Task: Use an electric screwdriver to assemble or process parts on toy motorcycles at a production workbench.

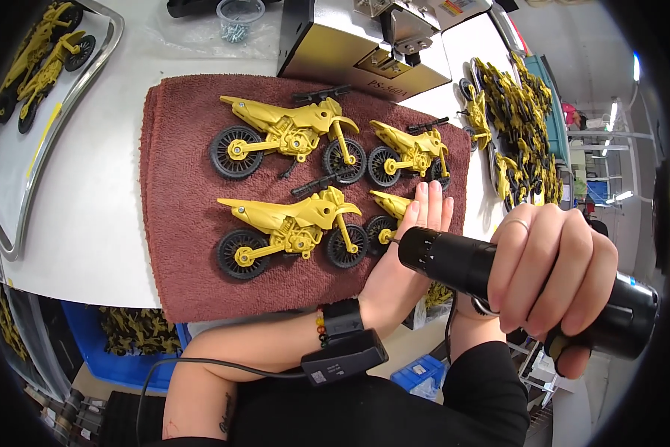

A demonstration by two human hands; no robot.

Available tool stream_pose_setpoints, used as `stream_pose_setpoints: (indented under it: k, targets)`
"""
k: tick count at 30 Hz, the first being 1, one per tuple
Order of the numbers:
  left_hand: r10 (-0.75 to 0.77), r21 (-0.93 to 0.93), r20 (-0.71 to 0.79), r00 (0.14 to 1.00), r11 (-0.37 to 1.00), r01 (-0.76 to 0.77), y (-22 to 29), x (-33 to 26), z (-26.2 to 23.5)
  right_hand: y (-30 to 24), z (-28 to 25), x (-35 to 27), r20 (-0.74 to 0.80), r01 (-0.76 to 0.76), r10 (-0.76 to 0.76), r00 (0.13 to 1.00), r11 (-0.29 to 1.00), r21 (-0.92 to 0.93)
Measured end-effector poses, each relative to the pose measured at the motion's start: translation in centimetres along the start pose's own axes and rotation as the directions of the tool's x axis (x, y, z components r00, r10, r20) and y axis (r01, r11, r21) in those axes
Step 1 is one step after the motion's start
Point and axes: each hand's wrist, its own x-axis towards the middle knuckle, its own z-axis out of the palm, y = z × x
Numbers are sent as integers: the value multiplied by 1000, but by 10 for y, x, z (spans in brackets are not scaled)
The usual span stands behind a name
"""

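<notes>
On a folded brown-red towel (193, 134) lie several yellow toy motorcycles with black wheels, on their sides. My left hand (398, 272) rests with fingers stretched flat across the lower right toy motorcycle (388, 203), covering much of its front. My right hand (547, 268) is wrapped round a black electric screwdriver (450, 261). Its thin bit points left, at the rear wheel hub of that same motorcycle; whether it sits in a screw I cannot tell. Above my left fingertips lies the upper right toy motorcycle (409, 149). Two more, the upper left (283, 127) and lower left (283, 223), lie alongside.
A metal box-shaped machine (364, 56) stands behind the towel, beside a clear cup of small screws (238, 18). Trays of yellow motorcycles sit at the far left (52, 67) and right (513, 112). A blue bin of yellow parts (137, 335) is below the table's edge.
</notes>
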Motion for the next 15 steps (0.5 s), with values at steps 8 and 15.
stream_pose_setpoints:
  k: [8, 15]
  targets:
    - [-8, -26, -58, 998, 1000, 6, -1, -2, 2, -32, 20, -8, -414, 226, -223, 883, 973, -42]
    - [17, 170, 29, 999, 985, -22, -1, -1, 0, -58, -31, 44, -535, 167, -243, 809, 968, -187]
